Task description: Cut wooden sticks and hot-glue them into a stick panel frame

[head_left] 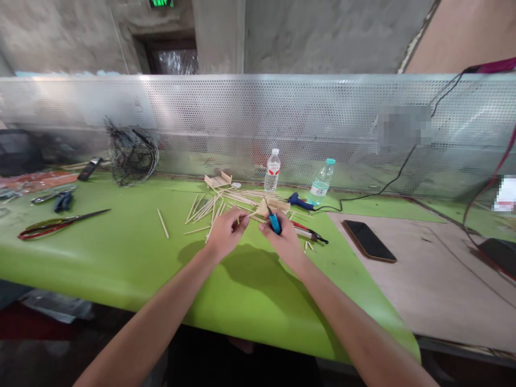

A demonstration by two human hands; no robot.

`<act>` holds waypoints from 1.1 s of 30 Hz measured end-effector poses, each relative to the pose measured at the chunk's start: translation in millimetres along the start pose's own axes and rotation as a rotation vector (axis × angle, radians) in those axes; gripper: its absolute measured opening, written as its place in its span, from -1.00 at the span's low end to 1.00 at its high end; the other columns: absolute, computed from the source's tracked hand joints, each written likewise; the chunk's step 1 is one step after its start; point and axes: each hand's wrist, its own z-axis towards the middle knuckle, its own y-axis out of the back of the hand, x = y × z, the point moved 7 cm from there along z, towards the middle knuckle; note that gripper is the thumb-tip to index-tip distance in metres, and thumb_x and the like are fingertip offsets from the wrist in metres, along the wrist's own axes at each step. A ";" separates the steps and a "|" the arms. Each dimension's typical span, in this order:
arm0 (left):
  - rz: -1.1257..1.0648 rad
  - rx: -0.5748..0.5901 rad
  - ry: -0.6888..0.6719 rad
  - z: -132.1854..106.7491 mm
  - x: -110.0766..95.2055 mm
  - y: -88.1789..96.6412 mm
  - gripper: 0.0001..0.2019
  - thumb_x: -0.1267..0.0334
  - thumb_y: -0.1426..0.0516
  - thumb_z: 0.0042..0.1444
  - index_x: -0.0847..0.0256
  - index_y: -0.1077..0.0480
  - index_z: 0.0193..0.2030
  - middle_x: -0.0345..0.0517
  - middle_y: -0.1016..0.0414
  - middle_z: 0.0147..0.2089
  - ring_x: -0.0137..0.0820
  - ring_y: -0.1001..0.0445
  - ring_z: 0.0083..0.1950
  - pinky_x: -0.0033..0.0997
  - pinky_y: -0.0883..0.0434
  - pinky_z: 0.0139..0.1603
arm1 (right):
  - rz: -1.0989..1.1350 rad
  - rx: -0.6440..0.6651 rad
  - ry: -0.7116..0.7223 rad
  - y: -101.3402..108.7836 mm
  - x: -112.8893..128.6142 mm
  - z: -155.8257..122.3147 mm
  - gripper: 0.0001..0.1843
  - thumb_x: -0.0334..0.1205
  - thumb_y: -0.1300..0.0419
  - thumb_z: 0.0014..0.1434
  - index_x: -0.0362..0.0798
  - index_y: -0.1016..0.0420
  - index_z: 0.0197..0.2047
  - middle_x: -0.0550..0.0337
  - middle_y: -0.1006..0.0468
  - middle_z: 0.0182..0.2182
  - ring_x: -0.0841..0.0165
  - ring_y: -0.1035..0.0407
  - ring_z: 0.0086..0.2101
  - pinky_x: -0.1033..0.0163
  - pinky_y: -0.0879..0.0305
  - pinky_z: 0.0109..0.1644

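Note:
My left hand is closed, its thumb and forefinger pinching the end of a thin wooden stick. Wrapped around a blue-handled tool with a slim dark tip, my right hand is close beside it. The tip points up and away; its exact kind is too small to make out. Beyond both hands lies a loose pile of wooden sticks. A small wooden piece sits just past the right hand, and a small stick-built structure stands behind the pile. A red and white tool lies right of my right hand.
Two plastic bottles, a clear one and a green-capped one, stand near the perforated metal screen. A blue glue gun trails a cord. Scissors, pliers and a wire mesh are left; a phone is right.

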 end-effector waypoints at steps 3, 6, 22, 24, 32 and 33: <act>0.053 0.039 -0.046 -1.4 -2.1 -3.5 -0.86 0.24 -0.11 0.27 0.17 -0.49 -0.19 -0.19 -0.46 -0.35 -0.51 -0.27 -0.46 -0.47 -0.19 -0.45 | 0.115 -0.039 -0.095 1.8 -6.6 2.2 -0.67 0.00 -0.22 0.08 0.02 -0.30 -0.17 0.36 -0.27 -0.51 0.41 -0.12 -0.52 0.28 -0.12 -0.44; 0.065 0.067 -0.050 -2.8 -3.0 -5.4 -0.86 0.26 -0.10 0.27 0.17 -0.50 -0.17 -0.18 -0.48 -0.33 -0.51 -0.28 -0.47 -0.47 -0.21 -0.45 | 0.144 -0.039 -0.135 1.7 -8.8 3.1 -0.65 0.01 -0.24 0.04 0.00 -0.35 -0.18 0.35 -0.27 -0.51 0.42 -0.09 -0.54 0.28 -0.09 -0.46; 0.135 0.209 -0.030 -5.7 -4.0 -15.3 -0.82 0.25 -0.08 0.29 0.17 -0.51 -0.13 -0.14 -0.56 -0.24 -0.50 -0.40 -0.41 -0.44 -0.35 -0.37 | -0.022 0.007 -0.056 -0.1 -7.6 4.5 -0.80 -0.07 -0.16 0.15 -0.03 -0.42 -0.36 0.30 -0.34 -0.50 0.39 -0.19 -0.44 0.27 -0.11 -0.32; 0.136 0.195 -0.039 -5.6 -3.6 -14.5 -0.83 0.26 -0.09 0.29 0.17 -0.51 -0.12 -0.15 -0.56 -0.24 -0.51 -0.39 -0.42 -0.45 -0.34 -0.37 | -0.039 0.038 -0.063 -2.5 -10.8 4.9 -0.81 -0.08 -0.15 0.15 -0.03 -0.42 -0.36 0.30 -0.34 -0.50 0.38 -0.19 -0.44 0.26 -0.11 -0.32; 0.101 0.174 -0.027 -6.5 -1.0 -13.9 -0.85 0.27 -0.10 0.26 0.17 -0.48 -0.11 -0.17 -0.54 -0.21 -0.55 -0.35 -0.45 -0.47 -0.30 -0.40 | -0.032 0.084 -0.085 -6.8 -13.7 6.0 -0.80 -0.07 -0.17 0.08 -0.04 -0.43 -0.38 0.28 -0.37 -0.50 0.36 -0.21 -0.43 0.25 -0.13 -0.30; 0.103 0.181 -0.028 -6.5 -2.1 -14.0 -0.85 0.27 -0.11 0.25 0.17 -0.48 -0.11 -0.17 -0.54 -0.20 -0.55 -0.36 -0.45 -0.47 -0.30 -0.40 | -0.035 0.084 -0.084 -7.0 -13.5 5.8 -0.80 -0.08 -0.17 0.09 -0.04 -0.43 -0.38 0.28 -0.37 -0.50 0.37 -0.21 -0.43 0.25 -0.13 -0.30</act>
